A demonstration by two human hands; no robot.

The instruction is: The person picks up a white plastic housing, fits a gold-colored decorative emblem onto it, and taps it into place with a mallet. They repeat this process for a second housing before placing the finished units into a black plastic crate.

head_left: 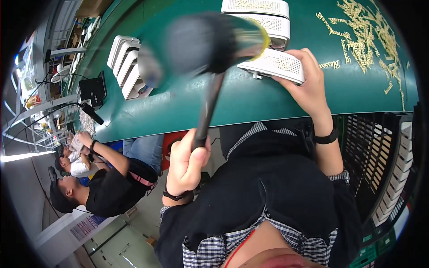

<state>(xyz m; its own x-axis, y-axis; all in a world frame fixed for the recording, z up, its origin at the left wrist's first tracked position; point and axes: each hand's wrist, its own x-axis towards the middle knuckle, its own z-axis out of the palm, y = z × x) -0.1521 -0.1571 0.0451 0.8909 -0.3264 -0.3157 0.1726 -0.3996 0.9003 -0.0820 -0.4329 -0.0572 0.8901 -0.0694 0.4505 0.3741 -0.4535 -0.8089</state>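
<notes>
In my left hand (185, 163) is the dark handle of a mallet (203, 42), fingers wrapped round it. Its head is raised above the table and smeared by motion: one end black, the other clear with a yellow rim. My right hand (310, 82) grips the right end of a white plastic case (279, 64) with a perforated face and gold-coloured script lettering. That case tilts on the table, and the mallet's yellow end overlaps its left part in view. Just beyond it stand similar white cases (278, 24), partly hidden by the mallet.
Loose cream script-word pieces (357, 42) lie spread on the green table (250, 102) at right. Several white cases (129, 67) stand at left, near a black box (92, 90). A co-worker (111, 178) sits further left. Stacked crates (373, 156) stand at lower right.
</notes>
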